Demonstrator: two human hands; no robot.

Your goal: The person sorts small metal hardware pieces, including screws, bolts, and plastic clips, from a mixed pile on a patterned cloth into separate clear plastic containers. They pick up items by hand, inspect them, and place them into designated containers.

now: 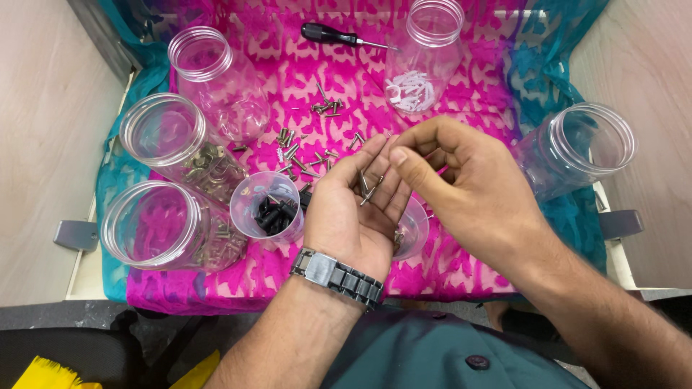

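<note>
My left hand (355,209) is palm up over the pink cloth (461,259), cupped around a few thin metal screws (369,186). My right hand (461,184) curls over it from the right, thumb and fingertips pinched together just above the left fingers; whether they grip a screw is hidden. A metal watch (336,275) is on my left wrist. Loose screws (306,148) lie scattered on the cloth beyond my hands. A small clear cup with black screws (268,207) stands just left of my left hand. Another clear cup (412,229) is partly hidden under my hands.
Clear plastic jars ring the cloth: two at the left holding brassy hardware (173,148) (162,227), one at the back left (216,79), one with white plastic anchors (425,61), one at the right (577,148). A black-handled screwdriver (339,36) lies at the back.
</note>
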